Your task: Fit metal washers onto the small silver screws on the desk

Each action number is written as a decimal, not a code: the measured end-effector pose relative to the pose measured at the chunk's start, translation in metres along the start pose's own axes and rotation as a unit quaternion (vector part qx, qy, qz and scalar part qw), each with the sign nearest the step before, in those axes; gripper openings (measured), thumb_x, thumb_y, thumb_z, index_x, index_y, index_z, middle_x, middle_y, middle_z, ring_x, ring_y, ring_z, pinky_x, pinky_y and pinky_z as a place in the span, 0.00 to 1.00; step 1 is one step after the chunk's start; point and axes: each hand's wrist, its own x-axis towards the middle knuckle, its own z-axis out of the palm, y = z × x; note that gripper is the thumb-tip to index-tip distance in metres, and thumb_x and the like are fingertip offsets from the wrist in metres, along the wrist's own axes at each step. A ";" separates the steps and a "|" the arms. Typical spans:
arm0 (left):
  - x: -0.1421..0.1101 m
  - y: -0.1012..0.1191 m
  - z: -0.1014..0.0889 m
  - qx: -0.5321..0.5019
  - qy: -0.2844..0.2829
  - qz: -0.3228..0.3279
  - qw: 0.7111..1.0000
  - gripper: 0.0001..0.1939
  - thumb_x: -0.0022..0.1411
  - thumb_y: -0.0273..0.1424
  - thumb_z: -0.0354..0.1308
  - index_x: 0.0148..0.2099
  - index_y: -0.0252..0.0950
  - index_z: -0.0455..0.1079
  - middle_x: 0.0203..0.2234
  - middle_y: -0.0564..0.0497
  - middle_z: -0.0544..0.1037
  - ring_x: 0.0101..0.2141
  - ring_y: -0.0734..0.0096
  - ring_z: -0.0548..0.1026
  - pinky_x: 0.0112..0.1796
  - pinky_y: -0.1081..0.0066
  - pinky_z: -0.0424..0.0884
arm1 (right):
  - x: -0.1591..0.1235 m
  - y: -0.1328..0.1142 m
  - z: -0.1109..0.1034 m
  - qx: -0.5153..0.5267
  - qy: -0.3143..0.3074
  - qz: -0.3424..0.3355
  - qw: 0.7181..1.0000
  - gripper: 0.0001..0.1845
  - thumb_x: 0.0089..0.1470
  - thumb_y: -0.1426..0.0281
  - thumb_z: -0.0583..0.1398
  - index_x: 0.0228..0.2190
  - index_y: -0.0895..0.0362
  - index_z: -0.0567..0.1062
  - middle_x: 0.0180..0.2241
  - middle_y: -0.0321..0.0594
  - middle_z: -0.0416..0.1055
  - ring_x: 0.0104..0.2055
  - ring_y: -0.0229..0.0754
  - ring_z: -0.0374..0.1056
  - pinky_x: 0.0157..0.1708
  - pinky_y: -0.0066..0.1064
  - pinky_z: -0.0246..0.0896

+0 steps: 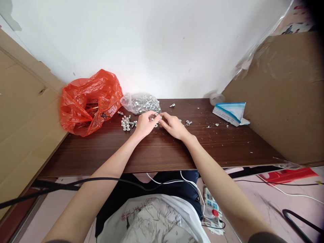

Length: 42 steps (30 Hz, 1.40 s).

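Observation:
My left hand (146, 123) and my right hand (174, 125) meet over the middle of the brown table, fingertips pinched together. Between them is a small silver bolt (157, 116), mostly covered by the fingers. A group of bolts (125, 123) stands just left of my left hand, several of them upright on their heads. Behind that hand lies a clear plastic bag (144, 103) full of metal hardware. A flat washer (156, 125) shows on the table below the fingertips. Right of my right hand lie a loose bolt and ring (188, 123).
A red plastic bag (91, 101) stands at the left by a cardboard panel (25, 101). One bolt (172, 105) lies near the wall. At the right are a blue-and-white packet (230, 113), small scraps (216, 125) and another cardboard panel (283, 98). A black cable (101, 179) crosses below the table edge.

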 end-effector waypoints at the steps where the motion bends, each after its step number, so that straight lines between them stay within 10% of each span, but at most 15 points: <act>1: 0.000 -0.001 0.000 -0.006 -0.003 0.000 1.000 0.10 0.58 0.35 0.56 0.35 0.33 0.73 0.26 0.50 0.77 0.27 0.73 0.69 0.31 0.72 0.64 | 0.000 0.000 0.000 0.000 -0.001 0.003 1.000 0.14 0.64 0.61 0.50 0.42 0.56 0.69 0.29 0.40 0.73 0.30 0.44 0.69 0.34 0.31 0.59; 28: 0.000 0.002 -0.002 -0.015 -0.064 0.060 0.996 0.06 0.56 0.29 0.56 0.36 0.34 0.72 0.20 0.57 0.63 0.23 0.76 0.60 0.28 0.72 0.57 | -0.002 -0.003 -0.006 0.027 -0.011 0.009 1.000 0.24 0.65 0.61 0.43 0.19 0.54 0.59 0.18 0.36 0.63 0.24 0.39 0.61 0.32 0.31 0.52; 42: 0.004 -0.006 0.001 -0.031 -0.022 0.034 0.999 0.07 0.58 0.31 0.55 0.36 0.33 0.72 0.22 0.54 0.70 0.23 0.75 0.64 0.27 0.73 0.60 | -0.002 -0.001 -0.005 0.002 0.030 0.021 0.999 0.17 0.65 0.56 0.47 0.30 0.53 0.63 0.20 0.33 0.63 0.23 0.40 0.59 0.30 0.30 0.51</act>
